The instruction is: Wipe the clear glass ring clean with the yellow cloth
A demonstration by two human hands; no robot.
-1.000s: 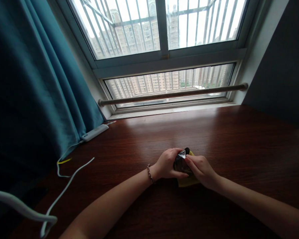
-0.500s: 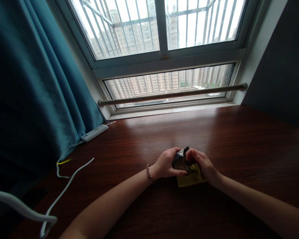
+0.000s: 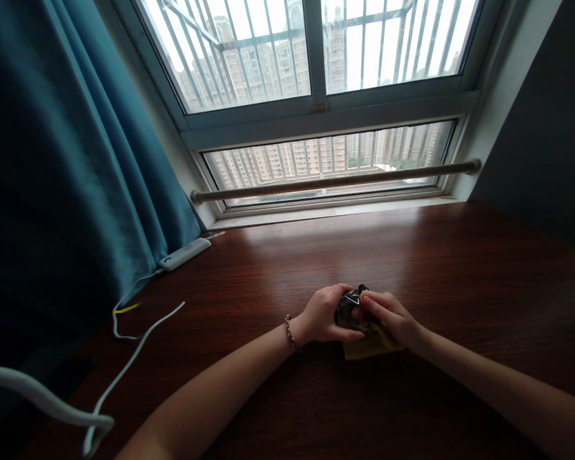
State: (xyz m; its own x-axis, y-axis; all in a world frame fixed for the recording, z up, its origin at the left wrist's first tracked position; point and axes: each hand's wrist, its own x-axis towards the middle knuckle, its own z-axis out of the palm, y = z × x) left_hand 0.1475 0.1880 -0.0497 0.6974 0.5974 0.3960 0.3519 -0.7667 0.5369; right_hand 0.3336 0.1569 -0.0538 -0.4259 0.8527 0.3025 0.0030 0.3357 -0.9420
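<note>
The dark object [image 3: 345, 310] lies in the curled left hand [image 3: 324, 314].

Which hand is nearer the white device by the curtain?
Left. The left hand, on the dark object, sits right of the white device and lower in view; the right hand is farther right.

Dark object [image 3: 347, 309] glossy, smooth; yellow sheet [image 3: 370, 348] matt, cloth-like; tabletop [image 3: 268, 262] polished wood-grain; curtain [image 3: 129, 185] satiny fabric.
</note>
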